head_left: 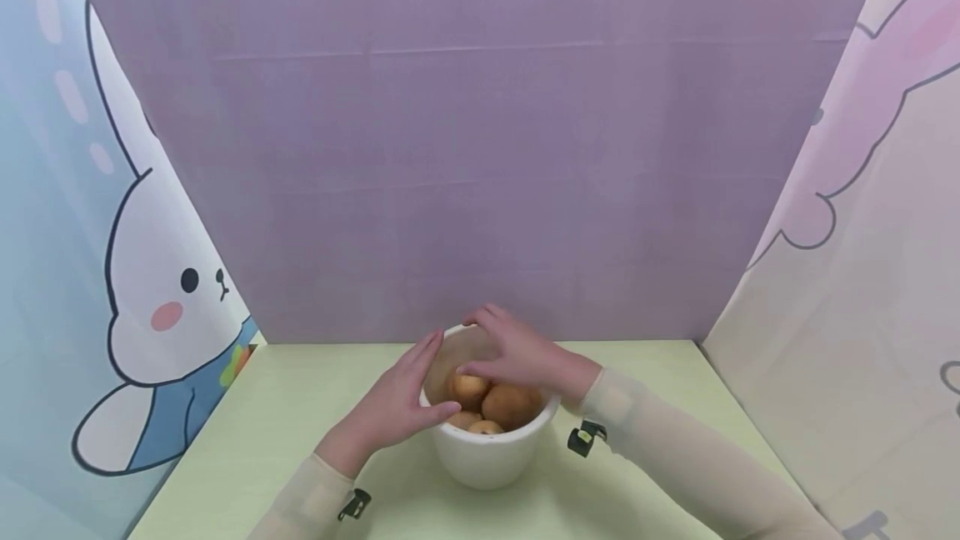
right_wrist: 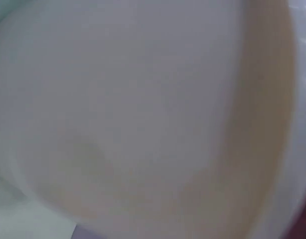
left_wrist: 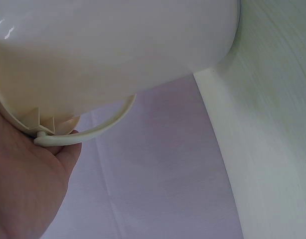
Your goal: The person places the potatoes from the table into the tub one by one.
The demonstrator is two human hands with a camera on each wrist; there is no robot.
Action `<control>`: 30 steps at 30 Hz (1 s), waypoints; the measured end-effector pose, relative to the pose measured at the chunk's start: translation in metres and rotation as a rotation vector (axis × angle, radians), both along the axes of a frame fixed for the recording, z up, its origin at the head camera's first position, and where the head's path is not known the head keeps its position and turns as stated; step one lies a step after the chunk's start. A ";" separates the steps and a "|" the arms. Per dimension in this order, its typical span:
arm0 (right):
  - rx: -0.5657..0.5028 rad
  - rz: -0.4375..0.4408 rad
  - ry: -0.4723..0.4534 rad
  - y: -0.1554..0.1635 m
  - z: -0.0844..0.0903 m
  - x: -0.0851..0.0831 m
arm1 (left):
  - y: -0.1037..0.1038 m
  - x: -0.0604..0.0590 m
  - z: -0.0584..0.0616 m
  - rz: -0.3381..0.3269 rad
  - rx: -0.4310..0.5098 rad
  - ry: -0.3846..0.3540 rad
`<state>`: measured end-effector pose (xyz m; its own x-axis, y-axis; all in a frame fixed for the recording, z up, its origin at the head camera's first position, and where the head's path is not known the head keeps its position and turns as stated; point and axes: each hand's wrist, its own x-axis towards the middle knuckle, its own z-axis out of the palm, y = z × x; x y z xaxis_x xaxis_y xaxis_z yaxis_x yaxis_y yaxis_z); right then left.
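Note:
A white bucket (head_left: 487, 457) stands on the table with several round orange-brown things (head_left: 512, 405) inside; onions or potatoes, I cannot tell which. My left hand (head_left: 386, 407) holds the bucket's left rim, thumb over the edge and fingers along the side. The left wrist view shows this palm against the rim beside the bucket's handle (left_wrist: 88, 135). Above the bucket's far right side, my right hand (head_left: 528, 357) has its fingers spread over the back rim and its thumb close to the uppermost round thing (head_left: 470, 387). The right wrist view is blurred, mostly filled by a pale surface.
Below the bucket lies a pale green tabletop (head_left: 645, 482). A plain purple cloth wall (head_left: 480, 148) rises behind it. Printed cloth panels flank the table, with a white rabbit (head_left: 161, 290) on the left one and a pink figure on the right one.

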<state>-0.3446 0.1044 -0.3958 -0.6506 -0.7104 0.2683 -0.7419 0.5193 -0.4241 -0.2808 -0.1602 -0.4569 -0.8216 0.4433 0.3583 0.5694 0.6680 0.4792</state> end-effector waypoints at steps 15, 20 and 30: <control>-0.350 -0.173 0.080 0.094 -0.013 -0.016 | -0.001 -0.001 -0.001 0.006 0.009 -0.009; -0.382 -0.246 0.046 0.115 -0.033 -0.020 | -0.003 -0.001 -0.001 0.011 0.007 -0.006; -0.329 -0.387 0.059 0.133 -0.097 -0.029 | -0.002 -0.001 -0.002 0.008 0.016 -0.009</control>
<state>-0.3736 0.2376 -0.4929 -0.8266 -0.2920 0.4810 -0.5488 0.6073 -0.5745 -0.2815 -0.1620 -0.4586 -0.8281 0.4314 0.3578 0.5600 0.6647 0.4946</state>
